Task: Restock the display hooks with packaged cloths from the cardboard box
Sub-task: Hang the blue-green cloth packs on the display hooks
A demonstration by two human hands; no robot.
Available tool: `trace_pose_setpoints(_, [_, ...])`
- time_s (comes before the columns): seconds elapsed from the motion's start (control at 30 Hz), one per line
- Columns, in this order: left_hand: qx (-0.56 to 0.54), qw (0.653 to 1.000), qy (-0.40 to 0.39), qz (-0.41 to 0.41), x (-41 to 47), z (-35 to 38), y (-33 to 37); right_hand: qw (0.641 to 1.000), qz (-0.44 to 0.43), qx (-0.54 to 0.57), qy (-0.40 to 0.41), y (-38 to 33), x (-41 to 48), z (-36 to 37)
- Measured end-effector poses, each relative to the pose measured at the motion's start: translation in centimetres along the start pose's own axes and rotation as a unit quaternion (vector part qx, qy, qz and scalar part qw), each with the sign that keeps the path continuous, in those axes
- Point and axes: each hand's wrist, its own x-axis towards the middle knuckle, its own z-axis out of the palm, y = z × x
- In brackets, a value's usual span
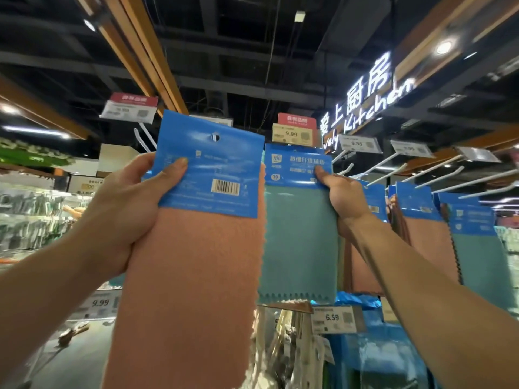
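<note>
L hand (pixel 123 209) grips the orange cloth pack (pixel 191 262) by the left edge of its blue header card (pixel 207 169), held up near the camera, long axis vertical, hang hole (pixel 215 137) at top. R hand (pixel 341 197) pinches the header of the teal pack (pixel 300 234) hanging just right & farther back under the 9.99 tag (pixel 292 133). That hook's tip is hidden, so prob. the hole must go right & away. Cloth is fuzzy salmon w/ zigzag edge, barcode side facing near.

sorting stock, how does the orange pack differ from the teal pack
The orange pack, gripped by the left hand, shows its barcode back; the teal pack, pinched by the right hand, shows its printed front. The orange pack is nearer and overlaps the teal pack's edge. Both have blue headers.
</note>
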Motion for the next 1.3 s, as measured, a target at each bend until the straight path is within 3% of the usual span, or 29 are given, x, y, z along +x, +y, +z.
trace_pose_setpoints(0.7, [0.003, 1.0, 0.01, -0.009, 1.1, 0.7, -1.7, 0.997, 0.054, -0.05, -0.011, 4.0, 4.3, 0.2])
trace_pose_setpoints(0.93, [0.015, 0.999, 0.027, -0.019, 1.5, -0.2, -3.3, 0.988, 0.025, -0.121, 0.091, 7.5, 7.3, 1.1])
trace_pose_setpoints(1.13, [0.016, 0.999, 0.038, -0.015, 2.0, -1.1, -4.8, 0.959, -0.021, -0.234, 0.159, 10.2, 9.7, 1.5])
trace_pose_setpoints(1.3, [0.015, 0.998, 0.049, -0.027, 2.0, -1.8, -5.3, 0.934, -0.06, -0.323, 0.144, 10.7, 8.3, 1.6])
